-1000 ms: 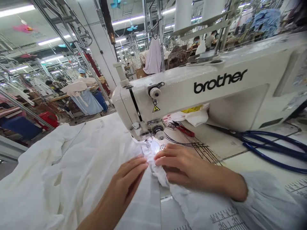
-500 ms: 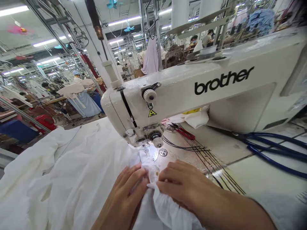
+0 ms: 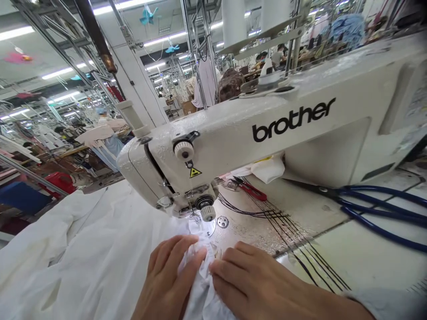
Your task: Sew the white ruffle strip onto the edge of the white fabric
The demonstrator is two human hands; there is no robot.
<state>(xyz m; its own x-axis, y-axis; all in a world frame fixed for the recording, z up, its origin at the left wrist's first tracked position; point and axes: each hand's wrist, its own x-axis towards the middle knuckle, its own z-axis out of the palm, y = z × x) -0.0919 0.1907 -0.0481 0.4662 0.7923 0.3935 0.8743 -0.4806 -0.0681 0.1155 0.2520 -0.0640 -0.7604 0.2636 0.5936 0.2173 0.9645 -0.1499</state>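
Note:
A white "brother" sewing machine (image 3: 267,129) spans the table, its needle and presser foot (image 3: 196,218) lit just above my hands. White fabric (image 3: 83,253) spreads to the left and bunches up between my hands. My left hand (image 3: 167,280) lies on the fabric with fingers bent, pinching the gathered edge just below the needle. My right hand (image 3: 247,280) presses on the same bunched edge from the right, fingers together, fingertips almost meeting the left hand's.
Large blue-handled scissors (image 3: 373,204) lie on the table at right, small red snips (image 3: 251,190) and a white cloth scrap (image 3: 268,169) under the machine arm. Black lines mark the table. Other workers and hanging garments fill the hall behind.
Both hands slid toward me, lower in view, gathering the fabric edge tighter. The view swung so the machine head sits further left and lower.

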